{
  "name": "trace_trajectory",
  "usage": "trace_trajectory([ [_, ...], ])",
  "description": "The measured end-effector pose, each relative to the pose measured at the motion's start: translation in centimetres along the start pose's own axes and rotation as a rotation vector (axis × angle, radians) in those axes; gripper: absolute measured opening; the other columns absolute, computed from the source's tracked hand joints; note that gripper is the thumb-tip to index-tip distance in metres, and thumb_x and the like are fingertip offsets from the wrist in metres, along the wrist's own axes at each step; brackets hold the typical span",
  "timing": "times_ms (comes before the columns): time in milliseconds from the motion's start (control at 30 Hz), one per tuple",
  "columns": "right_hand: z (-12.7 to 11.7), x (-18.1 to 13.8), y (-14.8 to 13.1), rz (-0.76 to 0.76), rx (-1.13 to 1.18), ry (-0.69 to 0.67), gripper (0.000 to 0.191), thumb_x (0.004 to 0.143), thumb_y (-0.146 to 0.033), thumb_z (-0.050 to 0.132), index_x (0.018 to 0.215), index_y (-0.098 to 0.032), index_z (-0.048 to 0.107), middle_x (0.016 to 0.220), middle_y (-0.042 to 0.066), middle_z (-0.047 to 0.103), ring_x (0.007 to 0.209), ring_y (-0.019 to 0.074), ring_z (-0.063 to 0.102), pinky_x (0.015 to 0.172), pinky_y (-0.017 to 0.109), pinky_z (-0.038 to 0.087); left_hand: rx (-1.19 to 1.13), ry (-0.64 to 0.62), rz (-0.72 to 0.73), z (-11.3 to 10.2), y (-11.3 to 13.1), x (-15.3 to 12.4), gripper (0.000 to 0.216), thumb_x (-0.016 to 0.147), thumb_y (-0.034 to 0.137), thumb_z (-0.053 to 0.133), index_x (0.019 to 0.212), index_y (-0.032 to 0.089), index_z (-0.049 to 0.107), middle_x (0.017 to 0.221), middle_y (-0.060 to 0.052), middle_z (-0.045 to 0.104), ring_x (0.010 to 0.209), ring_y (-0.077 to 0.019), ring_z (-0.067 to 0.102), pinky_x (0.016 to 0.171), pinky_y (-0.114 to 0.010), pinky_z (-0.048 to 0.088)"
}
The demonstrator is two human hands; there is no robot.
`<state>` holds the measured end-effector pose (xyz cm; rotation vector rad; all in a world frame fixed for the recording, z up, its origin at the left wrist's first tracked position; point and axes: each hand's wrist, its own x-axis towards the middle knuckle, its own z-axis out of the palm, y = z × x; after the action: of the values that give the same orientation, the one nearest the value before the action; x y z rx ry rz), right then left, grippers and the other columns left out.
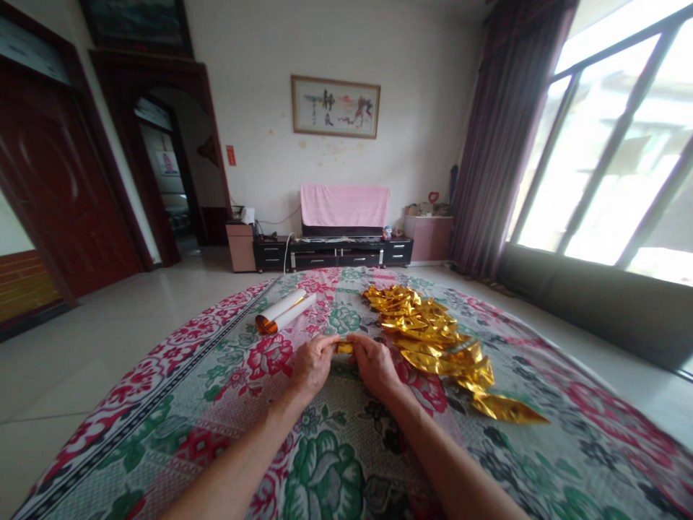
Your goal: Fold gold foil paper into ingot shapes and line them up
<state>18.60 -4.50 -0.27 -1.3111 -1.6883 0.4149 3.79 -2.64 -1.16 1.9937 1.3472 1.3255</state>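
Forearms: over floral cloth.
L hand + R hand: pinching 1 gold foil piece btwn them, 1 end each.
Foil feel: prob. light, slick, easily creased; grip ends.

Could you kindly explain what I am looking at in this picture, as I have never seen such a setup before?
Of course. There is no machine here: these are a person's own bare hands. The single picture comes from a camera worn on that person's head, looking forward and down, so the forearms reach in from the bottom edge.

The left hand and the right hand hold a small gold piece between them, its ends hidden in their grip. Below them spreads a flowered cloth. On it, beyond the left hand, lies a curled sheet, white outside and shiny inside. To the right is a heap of shiny gold pieces, one pointed end sticking out toward the near right.
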Motion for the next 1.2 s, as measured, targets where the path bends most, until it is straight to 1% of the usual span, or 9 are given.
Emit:
trace_trajectory([
  [167,0.15,-0.01,0.11,-0.024,-0.023,0.003,0.035,0.084,-0.027,0.038,0.099,-0.017,0.068,0.06,0.002,0.065,0.057,0.0142,0.06,0.06,0.022,0.046,0.014,0.001,0.015,-0.02,-0.04,-0.02,0.028,0.08,0.017,0.045,0.094,0.022,0.069,0.093,-0.003,0.07,0.089,-0.0157,0.064,0.083,-0.026,0.048],
  [433,0.21,-0.06,-0.03,-0.031,-0.025,0.007,0.035,0.083,-0.026,0.037,0.098,-0.018,0.068,0.062,0.003,0.066,0.058,0.0142,0.06,0.059,0.021,0.045,0.029,-0.003,-0.012,-0.1,0.17,-0.04,0.028,0.08,0.016,0.045,0.095,0.019,0.069,0.096,-0.005,0.07,0.091,-0.0163,0.064,0.086,-0.026,0.047],
  [633,0.21,-0.01,0.2,-0.082,0.052,0.007,0.033,0.082,-0.026,0.041,0.103,-0.02,0.067,0.071,0.002,0.068,0.061,0.0132,0.061,0.06,0.021,0.046,0.087,0.002,-0.004,-0.13,0.3,-0.1,0.031,0.081,0.014,0.042,0.097,0.019,0.068,0.095,-0.004,0.07,0.09,-0.0151,0.064,0.084,-0.024,0.049],
  [833,0.18,-0.03,-0.01,-0.022,0.021,0.018,0.035,0.083,-0.027,0.039,0.098,-0.016,0.068,0.062,0.002,0.065,0.054,0.0125,0.058,0.06,0.021,0.045,0.116,0.009,0.01,-0.14,0.37,-0.16,0.031,0.08,0.011,0.042,0.097,0.019,0.068,0.094,-0.004,0.07,0.088,-0.0137,0.064,0.082,-0.022,0.05],
  [1200,0.34,-0.1,-0.39,-0.036,-0.025,0.029,0.035,0.084,-0.026,0.037,0.096,-0.017,0.068,0.064,0.002,0.065,0.06,0.0128,0.059,0.06,0.019,0.043,0.172,0.033,0.021,-0.08,0.91,-0.32,0.03,0.081,0.009,0.043,0.096,0.018,0.068,0.094,-0.005,0.07,0.087,-0.0139,0.064,0.082,-0.023,0.049],
])
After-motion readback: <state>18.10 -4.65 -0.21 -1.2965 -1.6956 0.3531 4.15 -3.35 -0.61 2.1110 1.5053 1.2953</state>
